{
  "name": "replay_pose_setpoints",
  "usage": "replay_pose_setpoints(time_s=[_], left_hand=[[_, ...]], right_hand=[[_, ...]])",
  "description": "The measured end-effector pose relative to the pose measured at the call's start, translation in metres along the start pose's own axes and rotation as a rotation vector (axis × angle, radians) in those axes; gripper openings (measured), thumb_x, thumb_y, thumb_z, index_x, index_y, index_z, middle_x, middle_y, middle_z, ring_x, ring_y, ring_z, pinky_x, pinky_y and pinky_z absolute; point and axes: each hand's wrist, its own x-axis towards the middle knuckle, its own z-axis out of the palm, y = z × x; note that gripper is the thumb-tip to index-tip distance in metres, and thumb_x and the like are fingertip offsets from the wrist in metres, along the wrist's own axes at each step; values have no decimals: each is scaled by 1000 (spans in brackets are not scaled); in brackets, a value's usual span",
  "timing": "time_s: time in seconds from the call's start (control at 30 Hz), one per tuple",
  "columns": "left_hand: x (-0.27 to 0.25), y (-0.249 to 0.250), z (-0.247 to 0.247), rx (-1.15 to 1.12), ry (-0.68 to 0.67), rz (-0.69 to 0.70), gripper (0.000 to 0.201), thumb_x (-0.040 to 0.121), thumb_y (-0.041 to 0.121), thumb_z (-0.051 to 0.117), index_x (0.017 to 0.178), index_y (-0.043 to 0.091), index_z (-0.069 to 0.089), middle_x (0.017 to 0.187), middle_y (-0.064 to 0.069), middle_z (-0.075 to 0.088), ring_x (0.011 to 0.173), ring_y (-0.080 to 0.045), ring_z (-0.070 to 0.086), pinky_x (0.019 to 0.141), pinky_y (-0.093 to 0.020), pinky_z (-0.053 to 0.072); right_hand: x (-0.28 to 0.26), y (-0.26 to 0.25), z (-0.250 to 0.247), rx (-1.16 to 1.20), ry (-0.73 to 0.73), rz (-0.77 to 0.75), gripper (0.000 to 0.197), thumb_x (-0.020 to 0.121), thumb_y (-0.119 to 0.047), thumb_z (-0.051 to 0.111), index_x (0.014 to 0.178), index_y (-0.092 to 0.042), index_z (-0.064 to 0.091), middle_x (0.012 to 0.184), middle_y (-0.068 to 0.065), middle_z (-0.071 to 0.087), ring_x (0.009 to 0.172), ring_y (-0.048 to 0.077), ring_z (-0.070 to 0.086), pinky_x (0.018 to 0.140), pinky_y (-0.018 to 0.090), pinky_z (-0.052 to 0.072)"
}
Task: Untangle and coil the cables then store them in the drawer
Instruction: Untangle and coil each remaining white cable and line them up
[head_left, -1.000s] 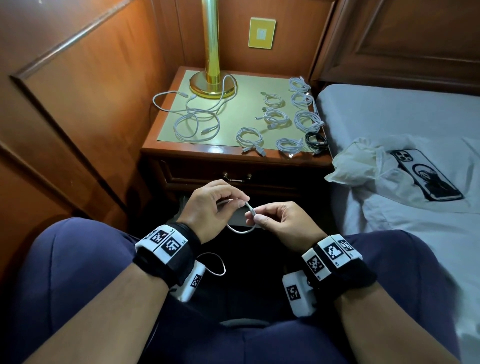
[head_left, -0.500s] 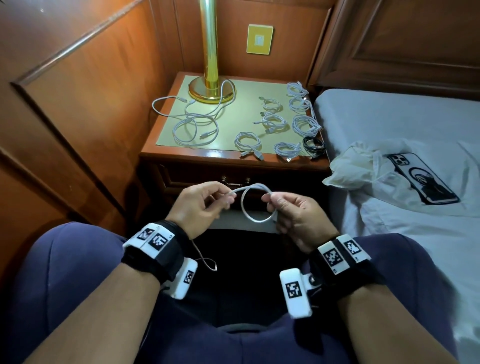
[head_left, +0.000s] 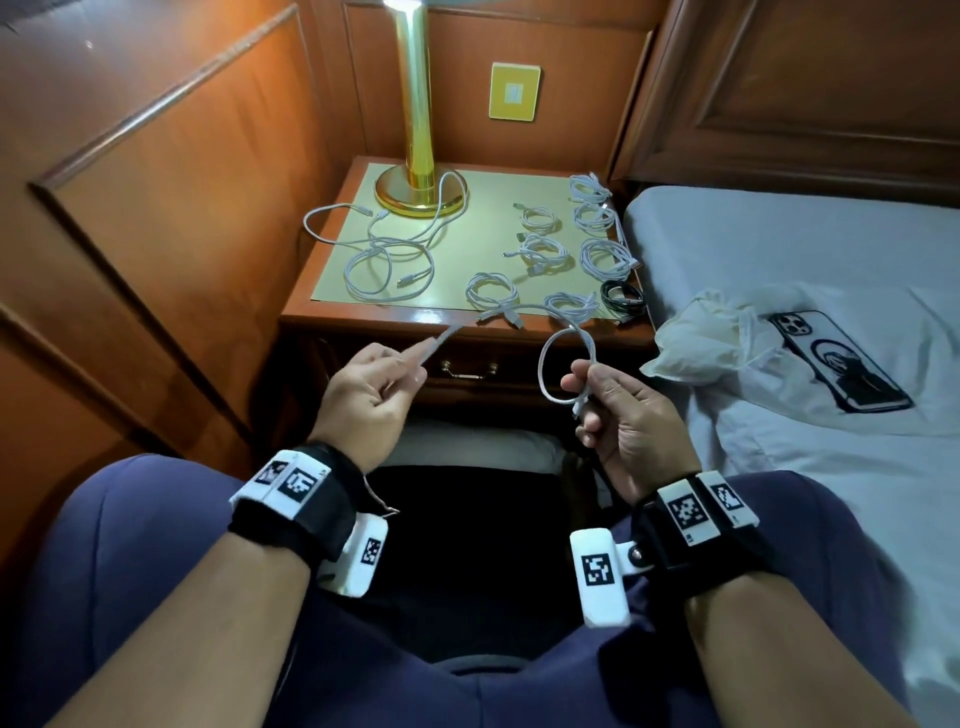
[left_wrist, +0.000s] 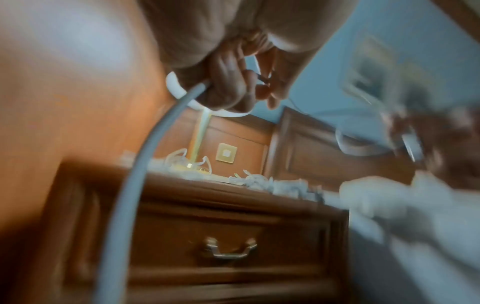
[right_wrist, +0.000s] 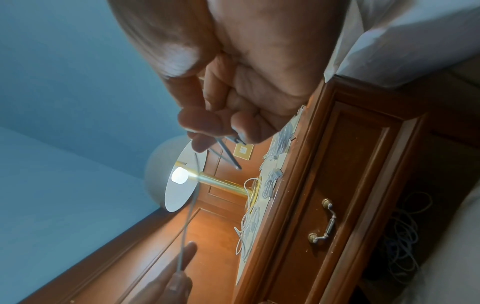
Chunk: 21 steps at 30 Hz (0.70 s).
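Pinching a white cable (head_left: 540, 366) at centre frame, the right hand (head_left: 623, 415) keeps one loop fixed while the left hand (head_left: 366, 389) grips the slack so another turn can be laid.

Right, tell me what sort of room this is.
Most likely a bedroom: a bed with a pale blue sheet stands beside a wooden nightstand with one drawer, which carries a brass lamp, against wood-panelled walls.
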Motion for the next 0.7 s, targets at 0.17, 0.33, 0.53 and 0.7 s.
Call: replay_pose_setpoints(time_s=[0.17, 0.33, 0.53, 0.7], left_hand=[[-17, 6, 9, 522, -190, 174, 29, 91, 31, 51, 107, 32, 74, 84, 8, 53, 59, -22, 58, 50, -31, 49], [-28, 19, 20, 496, -317, 240, 24, 91, 24, 52, 99, 27, 74, 88, 8, 55, 63, -23, 62, 49, -30, 48], [-31, 19, 25, 289, -481, 296, 26, 97, 30, 48, 103, 25, 73, 90, 14, 49, 70, -9, 57, 58, -36, 53], [-27, 22, 23, 179, -414, 334, 17, 96, 18, 59, 104, 19, 75, 86, 10, 49, 66, 0, 46, 59, -20, 45]], right_hand=[[-1, 6, 0, -107, 14, -73, 17, 99, -15, 57, 96, -9, 73, 87, 10, 73, 49, 9, 46, 46, 19, 34], [-4, 14, 2, -395, -25, -186, 18, 99, -13, 58, 95, -13, 75, 87, 6, 75, 49, 10, 49, 48, 17, 39], [-6, 24, 6, -626, -63, -221, 16, 97, -14, 62, 92, -20, 75, 85, -2, 76, 51, 4, 57, 55, 17, 47], [-8, 26, 8, -735, -153, -153, 17, 98, -16, 61, 88, -16, 75, 82, 1, 76, 50, 0, 56, 52, 15, 43]])
